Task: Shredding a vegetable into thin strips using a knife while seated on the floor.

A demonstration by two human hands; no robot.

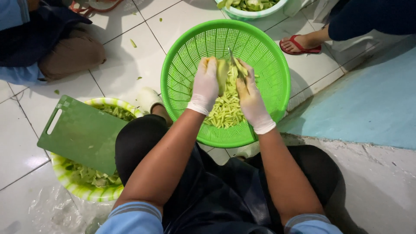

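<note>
- Gloves, thin and white, cover both hands held over a green plastic colander (277, 86) that sits on the white tiled floor (125, 65).
- The left hand (206, 86) is closed around a peeled, pale yellow-green fruit (222, 73), its grip wrapped on the fruit's left side.
- The right hand (250, 97) is closed on a small knife (232, 58), the blade tip showing just above the fruit and touching it.
- Pale green strips (225, 110) lie heaped in the colander, directly under both hands.
- To the left, a green cutting board (82, 134) with a handle slot rests tilted over a green-and-white basin (82, 190) holding green peels.
- Crumpled clear plastic wrapping (56, 212) lies on the floor at bottom left, beside that basin.
- A second basin (251, 15) of green pieces stands at the top edge, near another person's foot in a red sandal (299, 45).
</note>
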